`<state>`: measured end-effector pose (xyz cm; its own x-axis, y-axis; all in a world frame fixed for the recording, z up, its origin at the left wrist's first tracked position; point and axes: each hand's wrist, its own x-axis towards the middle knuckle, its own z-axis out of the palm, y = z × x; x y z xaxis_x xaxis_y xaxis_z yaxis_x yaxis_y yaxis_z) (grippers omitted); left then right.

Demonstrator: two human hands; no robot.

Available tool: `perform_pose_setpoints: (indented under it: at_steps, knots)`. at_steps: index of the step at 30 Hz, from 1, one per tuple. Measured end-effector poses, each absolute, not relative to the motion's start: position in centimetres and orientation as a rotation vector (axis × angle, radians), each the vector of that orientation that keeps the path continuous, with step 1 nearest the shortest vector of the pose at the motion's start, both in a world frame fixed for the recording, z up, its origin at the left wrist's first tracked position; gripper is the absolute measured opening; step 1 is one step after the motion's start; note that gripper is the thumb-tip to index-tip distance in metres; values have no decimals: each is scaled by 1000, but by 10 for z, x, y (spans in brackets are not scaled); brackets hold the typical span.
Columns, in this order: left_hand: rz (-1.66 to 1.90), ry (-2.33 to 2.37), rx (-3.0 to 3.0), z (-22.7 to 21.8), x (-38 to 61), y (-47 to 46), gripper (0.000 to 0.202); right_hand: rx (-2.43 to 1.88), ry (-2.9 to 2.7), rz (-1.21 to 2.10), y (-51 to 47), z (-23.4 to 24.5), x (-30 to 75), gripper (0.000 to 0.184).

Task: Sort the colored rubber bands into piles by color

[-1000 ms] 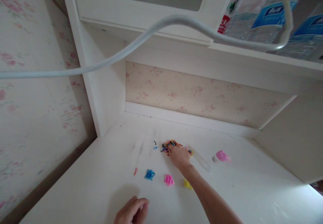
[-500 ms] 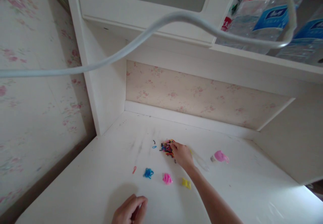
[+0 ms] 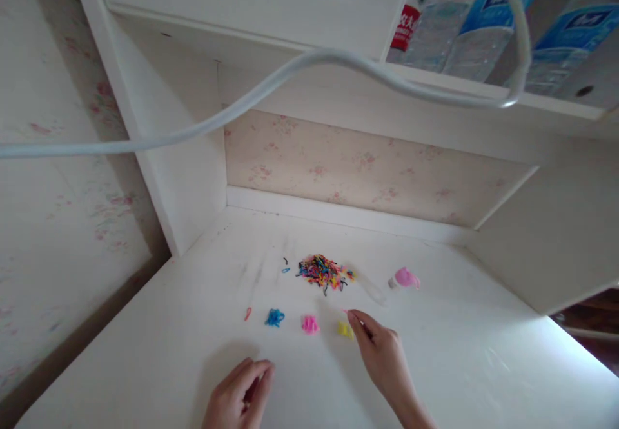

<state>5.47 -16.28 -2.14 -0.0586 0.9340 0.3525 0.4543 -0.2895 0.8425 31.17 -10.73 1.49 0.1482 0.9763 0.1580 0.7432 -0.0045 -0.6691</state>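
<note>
My right hand is pinched on a tiny pink rubber band, whose end pokes out at the fingertips. It hovers over a small heap of yellow rubber bands. To the left lie a pink heap, a blue heap and a single orange-red band. Behind them spreads a mixed pile of coloured rubber bands, with a loose blue band and a black one at its left. My left hand rests curled on the table near the front, thumb against fingers, nothing showing in it.
A clear plastic bag lies right of the pile, and beyond it a pink item with a whitish end. A pale cable crosses the upper view. Plastic bottles fill the shelf above the white desktop.
My right hand has moved from the mixed pile toward the front, carrying a pink rubber band to above the yellow heap. My left hand stays curled in place. The view has shifted slightly.
</note>
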Motion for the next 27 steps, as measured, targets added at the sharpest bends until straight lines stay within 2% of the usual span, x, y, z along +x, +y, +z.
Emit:
perform_pose_setpoints:
  at_steps: [7, 20, 24, 27]
  knots:
    - [1198, 1473, 1867, -16, 54, -162, 25, -1886, -1614, 465, -163, -9, 319, 50]
    - [1125, 1541, 1838, -16, 60, -158, 26, -1974, -2055, 173, -110, 4, 252, 30]
    - [911, 1598, 1859, 6, 67, -138, 28, -1931, -2023, 167, -119, 0, 262, 30]
    - [751, 1609, 2027, 28, 82, -108, 29, -1819, -1936, 211, -138, -11, 276, 38]
